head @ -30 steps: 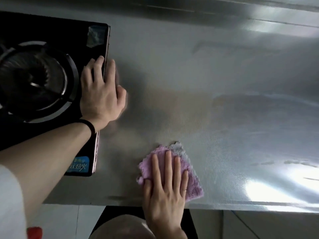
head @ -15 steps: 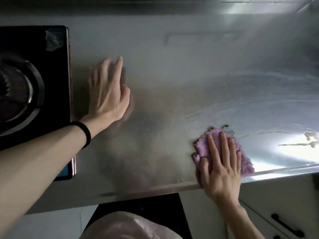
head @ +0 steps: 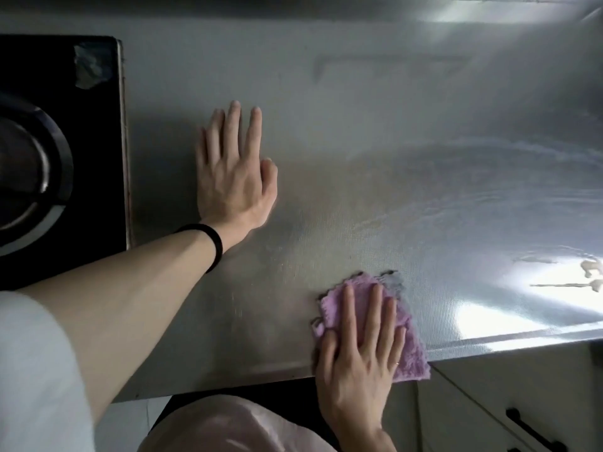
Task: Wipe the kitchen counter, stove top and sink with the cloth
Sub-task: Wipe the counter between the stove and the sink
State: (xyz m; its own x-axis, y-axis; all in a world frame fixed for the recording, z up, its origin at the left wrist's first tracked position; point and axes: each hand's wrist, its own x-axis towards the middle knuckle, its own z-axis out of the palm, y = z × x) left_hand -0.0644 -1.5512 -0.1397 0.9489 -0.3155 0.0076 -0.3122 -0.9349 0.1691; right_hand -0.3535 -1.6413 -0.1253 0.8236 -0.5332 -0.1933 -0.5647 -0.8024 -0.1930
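Observation:
A pink fluffy cloth (head: 409,353) lies on the steel counter (head: 391,141) at its front edge, one corner hanging over. My right hand (head: 355,350) presses flat on the cloth with straight fingers. My left hand (head: 233,171) rests flat on the bare counter, fingers straight, a black band on its wrist. The black stove top (head: 94,151) with a round burner (head: 29,171) sits at the far left, apart from both hands. No sink is in view.
Wet streaks and a bright glare (head: 522,305) cover the counter's right part. A white cabinet front with a black handle (head: 535,429) lies below the counter edge at the lower right. A steel backsplash (head: 326,4) runs along the back.
My right hand has slid the cloth from right of the stove along the front edge to the right. My left hand left the stove's edge and now lies flat on the counter.

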